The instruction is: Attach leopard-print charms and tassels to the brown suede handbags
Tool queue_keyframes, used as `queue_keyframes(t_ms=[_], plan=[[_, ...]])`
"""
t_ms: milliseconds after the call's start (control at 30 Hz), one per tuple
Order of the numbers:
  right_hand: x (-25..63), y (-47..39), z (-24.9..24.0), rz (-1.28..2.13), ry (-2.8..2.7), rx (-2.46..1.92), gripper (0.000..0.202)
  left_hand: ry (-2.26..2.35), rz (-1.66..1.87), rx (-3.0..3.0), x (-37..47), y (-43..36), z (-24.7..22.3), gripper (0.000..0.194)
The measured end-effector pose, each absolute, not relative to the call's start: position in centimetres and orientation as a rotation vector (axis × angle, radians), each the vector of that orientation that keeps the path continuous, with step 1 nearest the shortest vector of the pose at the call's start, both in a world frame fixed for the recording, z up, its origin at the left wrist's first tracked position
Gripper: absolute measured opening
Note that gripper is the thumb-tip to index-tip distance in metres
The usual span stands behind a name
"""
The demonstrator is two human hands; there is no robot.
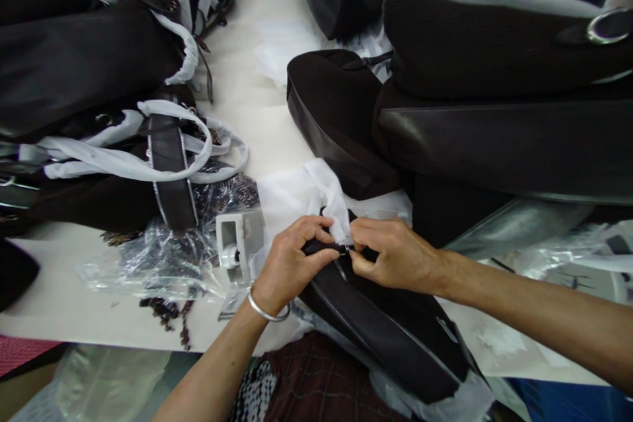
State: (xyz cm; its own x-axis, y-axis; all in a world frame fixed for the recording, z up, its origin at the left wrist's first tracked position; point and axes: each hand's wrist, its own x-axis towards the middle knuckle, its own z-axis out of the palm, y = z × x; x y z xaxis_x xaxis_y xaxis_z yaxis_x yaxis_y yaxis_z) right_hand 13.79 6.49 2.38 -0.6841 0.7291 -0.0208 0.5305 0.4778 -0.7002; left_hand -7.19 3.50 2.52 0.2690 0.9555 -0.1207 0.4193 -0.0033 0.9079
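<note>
Nearest, a dark zippered bag (pixel 366 323) lies slantwise across the near edge of the pale surface (pixel 270 119), with a maroon checked garment (pixel 316 382) on its near-left side. At the bag's far end, the left grip (pixel 291 264) pinches a narrow dark strap (pixel 319 248) between thumb and fingers; a silvery bangle (pixel 270 313) circles that wrist. Facing it over the same end, the right grip (pixel 398 256) is closed, thumb to fingertips, at a small metal fitting (pixel 347 248) beside the strap; exactly which part it pinches is hidden.

Left of the bag's far end stands a grey plastic holder (pixel 253 234), and farther left lies a clear plastic bag (pixel 163 264) with dark contents. White tissue (pixel 329 194) rises just beyond the bag's far end. Beyond and to the bag's right, a round-ended dark bag (pixel 331 125) rests near larger stacked bags (pixel 504 151); beyond and to its left are dark bags with white-wrapped straps (pixel 198 168).
</note>
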Motion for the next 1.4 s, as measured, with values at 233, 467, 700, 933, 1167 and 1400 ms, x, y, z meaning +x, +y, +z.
queue_keyframes(t_ms=[233, 467, 700, 933, 1167, 1400], plan=[[13.7, 5.7, 2.4, 1.050, -2.270, -1.161, 0.010, 1.304, 0.767, 1.679, -7.0, 2.8, 2.8, 0.009], [13.7, 6.3, 3.9, 1.084, -2.336, -1.318, 0.010, 1.323, 0.767, 1.776, -6.5, 1.8, 3.4, 0.009], [13.2, 7.2, 4.9, 1.309, -2.227, -1.470, 0.006, 1.351, 0.731, 1.750, -6.8, 1.4, 3.1, 0.013], [12.3, 5.9, 3.6, 1.568, -1.756, -1.681, 0.006, 1.393, 0.736, 1.850, -6.4, 0.9, 3.5, 0.011], [11.4, 4.4, 2.0, 1.610, -1.370, -1.633, 0.027, 1.465, 0.658, 1.901, -6.6, 1.0, 3.4, 0.015], [10.2, 4.2, 1.4, 1.826, -0.658, -1.370, 0.051, 1.372, 0.692, 1.930, -7.2, -0.1, 3.1, 0.012]])
